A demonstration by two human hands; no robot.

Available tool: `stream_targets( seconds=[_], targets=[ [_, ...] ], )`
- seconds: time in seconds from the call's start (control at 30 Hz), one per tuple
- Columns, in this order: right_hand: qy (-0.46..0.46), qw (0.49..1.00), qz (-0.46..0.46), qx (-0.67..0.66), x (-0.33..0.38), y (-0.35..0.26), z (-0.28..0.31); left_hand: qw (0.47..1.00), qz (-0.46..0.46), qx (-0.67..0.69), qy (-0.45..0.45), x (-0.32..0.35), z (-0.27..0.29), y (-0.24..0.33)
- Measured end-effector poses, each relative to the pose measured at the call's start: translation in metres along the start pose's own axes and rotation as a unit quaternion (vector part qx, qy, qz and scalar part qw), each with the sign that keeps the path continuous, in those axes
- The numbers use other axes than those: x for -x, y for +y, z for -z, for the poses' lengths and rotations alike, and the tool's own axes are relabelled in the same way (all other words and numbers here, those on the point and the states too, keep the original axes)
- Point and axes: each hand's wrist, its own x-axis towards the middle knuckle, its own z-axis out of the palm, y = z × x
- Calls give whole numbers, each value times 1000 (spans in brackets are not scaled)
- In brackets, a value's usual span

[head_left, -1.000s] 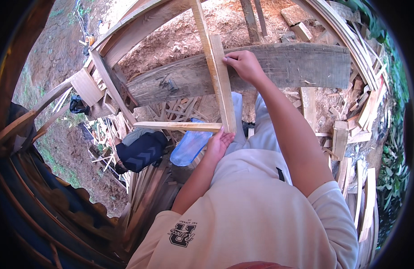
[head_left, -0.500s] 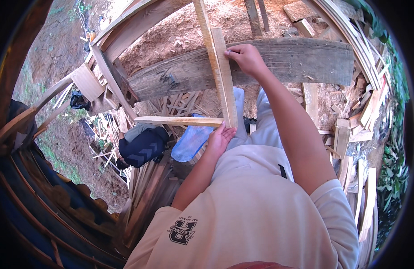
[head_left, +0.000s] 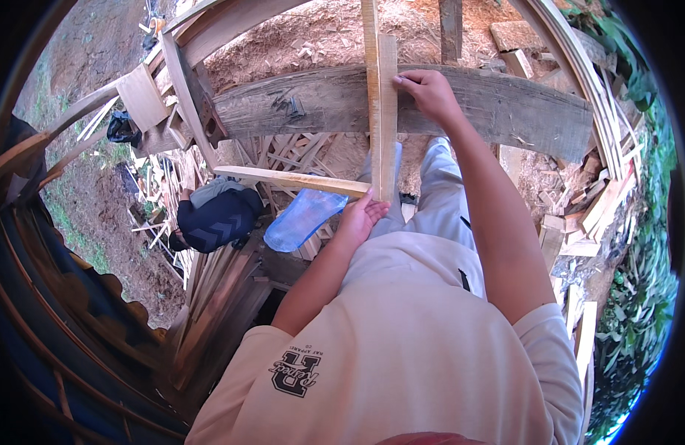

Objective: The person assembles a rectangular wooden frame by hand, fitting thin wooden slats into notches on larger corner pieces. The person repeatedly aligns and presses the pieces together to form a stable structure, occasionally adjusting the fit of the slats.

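Two long wooden strips meet in an L in front of me. The upright wooden strip [head_left: 387,111] lies across a weathered plank [head_left: 506,107], beside another narrow strip. A horizontal wooden strip [head_left: 290,179] runs left from its near end. At that corner, my left hand [head_left: 363,216] supports the joint, thumb above and fingers curled beneath. My right hand [head_left: 431,95] is closed in a pinch at the right edge of the upright strip, over the plank. What its fingertips hold is too small to make out. A few small dark nails [head_left: 294,108] lie on the plank.
A person in a dark top [head_left: 220,219] bends low at the left, near a blue translucent plastic sheet [head_left: 305,220]. Wood offcuts [head_left: 572,230] and shavings litter the ground. Curved timber [head_left: 572,67] stands at the far right, and dark roofing [head_left: 53,326] at the near left.
The view has tilted a little, so the L of strips appears more upright and shifted right. Both hands keep their places on the wood.
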Motion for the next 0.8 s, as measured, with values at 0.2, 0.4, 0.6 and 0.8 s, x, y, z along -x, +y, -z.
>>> stream_targets(
  seconds=[0.2,0.4,0.6,0.8],
  targets=[
    [-34,997,-49,-51,0,-5,5,1000,-10,20,9,1,-3,-2],
    [-48,995,-51,-68,0,-4,9,999,-19,26,1,-2,-2,-5],
    [-52,993,-62,-90,-1,-1,9,999,-23,26,6,-1,-2,-6],
    [-39,995,-60,-65,2,-8,9,1000,-21,17,7,-1,-1,-4]
  ],
)
